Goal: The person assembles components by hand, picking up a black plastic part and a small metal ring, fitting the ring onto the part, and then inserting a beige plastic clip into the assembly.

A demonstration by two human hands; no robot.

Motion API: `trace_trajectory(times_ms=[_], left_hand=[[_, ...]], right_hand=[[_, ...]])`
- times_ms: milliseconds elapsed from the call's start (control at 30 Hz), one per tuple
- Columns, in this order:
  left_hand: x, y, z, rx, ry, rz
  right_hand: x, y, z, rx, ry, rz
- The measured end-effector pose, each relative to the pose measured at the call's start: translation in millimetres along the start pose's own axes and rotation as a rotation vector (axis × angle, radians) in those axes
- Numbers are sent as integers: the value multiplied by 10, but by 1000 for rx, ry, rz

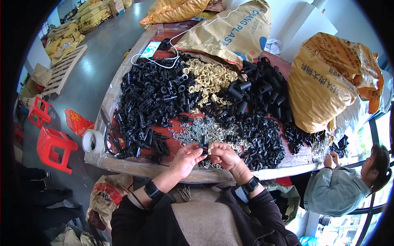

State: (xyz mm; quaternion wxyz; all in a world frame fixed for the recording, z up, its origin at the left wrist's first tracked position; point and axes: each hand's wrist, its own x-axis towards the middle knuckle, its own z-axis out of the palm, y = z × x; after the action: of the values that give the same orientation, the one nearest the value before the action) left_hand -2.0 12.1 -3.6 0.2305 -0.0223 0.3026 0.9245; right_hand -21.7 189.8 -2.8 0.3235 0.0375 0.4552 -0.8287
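Note:
Just above the table's near edge, my left hand (185, 160) pinches a small black plastic fitting (204, 141) between thumb and fingertips. My right hand (227, 156) closes on a small beige clip (210, 149) held against the fitting's right side, partly covered by the fingers. Right behind my hands spreads a heap of small silvery metal pieces (204, 128). Black tubular fittings (150, 92) are piled to the left, and beige plastic clips (209, 78) form a heap farther back. Small black parts (266, 141) lie to the right, with larger black sleeves (269, 88) behind them.
Scissors (110, 131) and a tape roll (92, 142) lie at the table's left edge. A lit phone (150, 49) with a white cable (166, 66) rests farther back. Large sacks (230, 30) stand behind and right. Red stools (55, 147) stand left; a co-worker (338, 184) works at right.

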Motion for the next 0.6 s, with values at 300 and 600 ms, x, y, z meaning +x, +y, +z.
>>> trace_trajectory(times_ms=[300,600], left_hand=[[-7,-60,-15,25,117,93],[69,-13,-77,17,98,1]], right_hand=[[-22,137,200,-400,198,-436],[50,214,34,-693,265,-540]])
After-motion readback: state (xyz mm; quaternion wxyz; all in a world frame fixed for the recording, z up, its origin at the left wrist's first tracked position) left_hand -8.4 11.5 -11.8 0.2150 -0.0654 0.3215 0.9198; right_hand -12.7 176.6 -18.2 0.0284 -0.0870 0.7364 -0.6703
